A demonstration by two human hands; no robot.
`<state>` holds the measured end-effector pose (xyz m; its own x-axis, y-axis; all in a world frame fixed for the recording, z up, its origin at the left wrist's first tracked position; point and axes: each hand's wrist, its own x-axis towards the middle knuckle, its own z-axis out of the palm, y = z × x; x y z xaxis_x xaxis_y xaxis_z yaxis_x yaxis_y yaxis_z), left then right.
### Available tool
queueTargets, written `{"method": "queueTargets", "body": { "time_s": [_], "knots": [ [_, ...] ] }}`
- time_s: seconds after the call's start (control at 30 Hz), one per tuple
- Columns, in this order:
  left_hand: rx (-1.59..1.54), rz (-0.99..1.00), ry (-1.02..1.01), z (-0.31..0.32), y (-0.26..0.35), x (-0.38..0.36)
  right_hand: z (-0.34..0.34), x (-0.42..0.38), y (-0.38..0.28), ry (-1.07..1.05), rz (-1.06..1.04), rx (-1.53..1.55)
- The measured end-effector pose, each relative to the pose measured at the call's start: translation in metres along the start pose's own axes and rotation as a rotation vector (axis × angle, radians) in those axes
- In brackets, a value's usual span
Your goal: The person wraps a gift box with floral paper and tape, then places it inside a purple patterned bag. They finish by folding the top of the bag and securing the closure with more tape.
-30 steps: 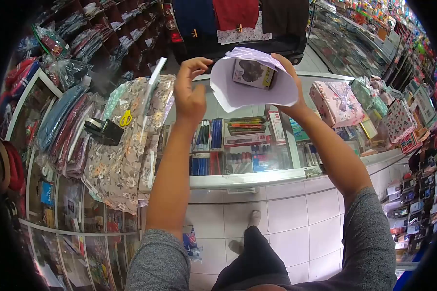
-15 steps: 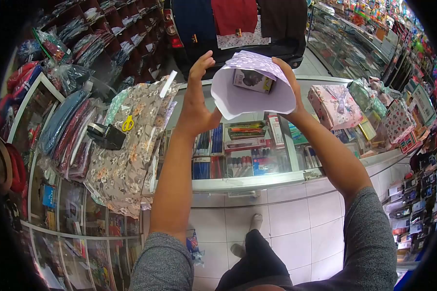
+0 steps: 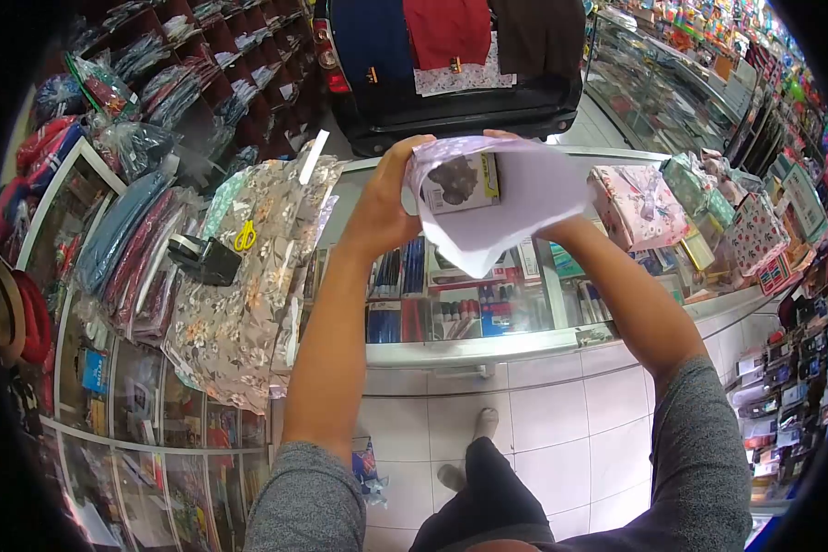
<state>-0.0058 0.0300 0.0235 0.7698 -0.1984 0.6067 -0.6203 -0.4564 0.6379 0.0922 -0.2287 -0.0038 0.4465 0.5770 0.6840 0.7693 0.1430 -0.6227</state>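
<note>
A sheet of lilac flowered wrapping paper [image 3: 524, 207], white on its inner side, is curved round a small printed box [image 3: 457, 184] above the counter. The box lies against the paper's inner left part, with its picture side showing. My left hand [image 3: 385, 202] grips the paper at its left edge, fingers bent over the upper rim. Most of my right hand [image 3: 558, 226] is hidden behind the paper on the right; a bit of it shows below, and fingertips appear at the top edge.
Below is a glass counter [image 3: 515, 342] with pens and markers inside. On the left lie flowered paper sheets [image 3: 235, 317], a black tape dispenser [image 3: 207, 261] and yellow scissors [image 3: 245, 235]. A pink wrapped gift box [image 3: 639, 210] stands to the right. A car's open back [image 3: 451, 115] is beyond.
The paper has swung wider open to the right and lower. The box inside now shows farther left. My left hand has closed onto the paper's edge; my right hand has slipped behind it.
</note>
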Motion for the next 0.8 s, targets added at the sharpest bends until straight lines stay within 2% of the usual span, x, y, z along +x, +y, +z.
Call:
{"method": "queueTargets", "body": {
  "time_s": [0.07, 0.13, 0.2, 0.27, 0.33, 0.4, 0.47, 0.53, 0.6, 0.7, 0.8],
  "knots": [
    [0.187, 0.122, 0.126, 0.0, -0.003, -0.001, -0.004, 0.001, -0.001, 0.064, -0.345, -0.678],
    [0.218, 0.14, 0.157, -0.002, -0.008, 0.0, -0.004, 0.014, -0.021, 0.101, -0.387, -0.705],
    [0.278, 0.175, 0.215, -0.006, -0.015, 0.001, 0.001, 0.017, -0.026, 0.306, -0.514, -0.35],
    [0.291, 0.164, 0.242, -0.009, -0.023, 0.003, -0.006, 0.018, -0.038, 0.27, -0.548, -0.438],
    [0.332, 0.181, 0.297, -0.011, -0.025, 0.004, -0.007, 0.017, -0.041, 0.324, -0.649, -0.604],
    [0.361, 0.183, 0.307, -0.012, -0.03, 0.003, -0.006, 0.019, -0.043, 0.362, -0.702, -0.543],
    [0.365, 0.177, 0.328, -0.014, -0.037, 0.002, -0.008, 0.019, -0.045, 0.347, -0.75, -0.628],
    [0.37, 0.169, 0.338, -0.012, -0.038, 0.001, -0.007, 0.014, -0.052, 0.35, -0.674, -0.632],
    [0.331, 0.161, 0.331, -0.014, -0.041, 0.002, -0.01, 0.014, -0.052, 0.302, -0.684, -0.824],
    [0.361, 0.231, 0.322, -0.016, -0.041, 0.001, -0.01, 0.019, -0.059, 0.33, -0.69, -0.792],
    [0.349, 0.189, 0.321, -0.015, -0.044, 0.0, -0.01, 0.019, -0.059, 0.323, -0.697, -0.788]
  ]
}}
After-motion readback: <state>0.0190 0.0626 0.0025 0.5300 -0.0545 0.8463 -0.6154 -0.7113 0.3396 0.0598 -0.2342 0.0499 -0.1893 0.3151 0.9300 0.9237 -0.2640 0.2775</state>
